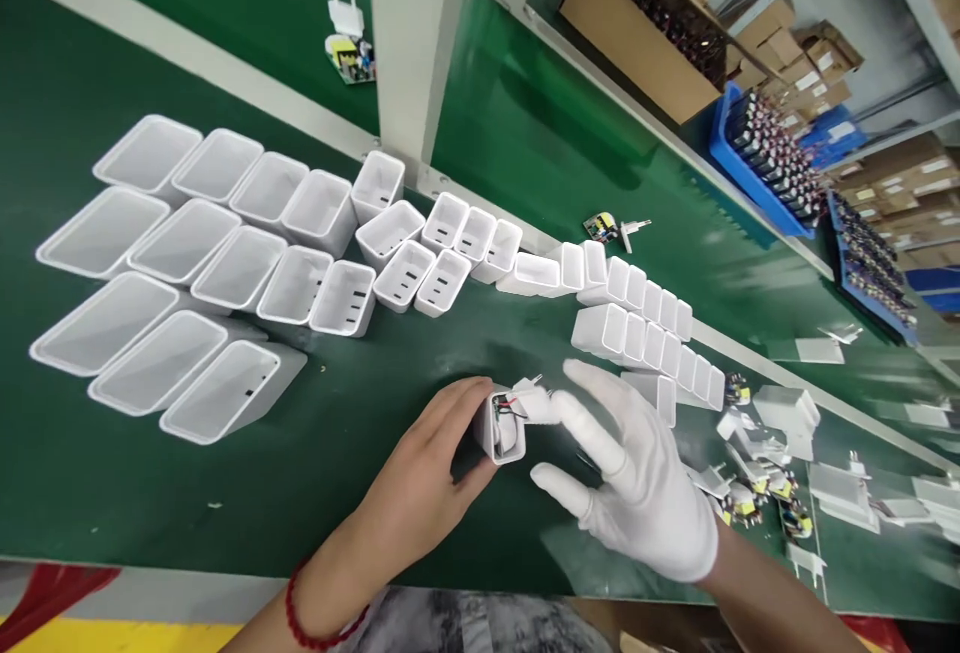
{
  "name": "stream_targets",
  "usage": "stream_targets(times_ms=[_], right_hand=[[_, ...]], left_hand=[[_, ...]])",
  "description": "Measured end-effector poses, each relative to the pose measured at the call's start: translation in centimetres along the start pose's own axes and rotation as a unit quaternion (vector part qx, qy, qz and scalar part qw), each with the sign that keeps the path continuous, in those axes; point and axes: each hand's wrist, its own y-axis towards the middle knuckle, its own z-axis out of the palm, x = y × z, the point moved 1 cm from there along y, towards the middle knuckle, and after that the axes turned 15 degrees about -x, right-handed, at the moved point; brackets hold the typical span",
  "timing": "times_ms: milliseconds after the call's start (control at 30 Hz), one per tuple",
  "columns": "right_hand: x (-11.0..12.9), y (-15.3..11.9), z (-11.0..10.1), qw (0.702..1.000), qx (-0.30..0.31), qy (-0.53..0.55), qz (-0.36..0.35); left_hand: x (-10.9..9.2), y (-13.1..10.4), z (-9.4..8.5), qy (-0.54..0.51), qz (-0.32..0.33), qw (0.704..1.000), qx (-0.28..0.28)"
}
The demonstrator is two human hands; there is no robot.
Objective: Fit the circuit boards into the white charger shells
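Note:
My bare left hand (427, 468) is wrapped round a white plastic housing (511, 445) near the table's front edge. Inside the housing's open end a circuit board and red and black wires show, and a white plug piece (532, 401) with metal pins sits at its upper rim. My right hand (637, 473), in a white glove, is just right of the housing with its fingers apart. The index fingertip is close to the plug piece; whether it touches is unclear. Nothing shows between the gloved fingers.
Rows of open white housings (225, 268) stand on the green table (360, 433) at left and behind my hands. Circuit boards with plugs (750, 493) lie at right. Behind a metal rail are a cardboard box (637, 33), a blue tray (757, 178) of parts and shelves.

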Motion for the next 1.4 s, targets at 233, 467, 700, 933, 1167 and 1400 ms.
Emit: stream_targets(times_ms=[233,467,700,933,1167,1400], right_hand=[[-10.7,4.1,-1.3,0.961,-0.127,-0.131,0.208],[-23.7,10.8,0.3,0.930,0.148,-0.159,0.295],[-25.9,11.0,-0.6,0.903,0.198,-0.195,0.329],[-25.5,-0.3,-10.9,0.846,0.170,-0.299,0.407],[-20.1,-11.4,-9.8,0.847,0.210,-0.286,0.395],[-14.6,-10.6,-9.1,0.913,0.094,-0.253,0.305]], left_hand=[[0.0,-0.5,0.0,0.027,-0.010,1.000,0.008],[-0.2,-0.9,0.4,0.031,-0.052,0.998,-0.002],[-0.8,-0.7,0.1,0.061,-0.023,0.997,-0.036],[-1.1,-0.5,0.5,0.088,-0.028,0.994,-0.053],[-1.3,-0.1,0.4,0.128,0.054,0.989,-0.046],[-2.5,-0.6,0.7,0.114,0.061,0.990,-0.049]])
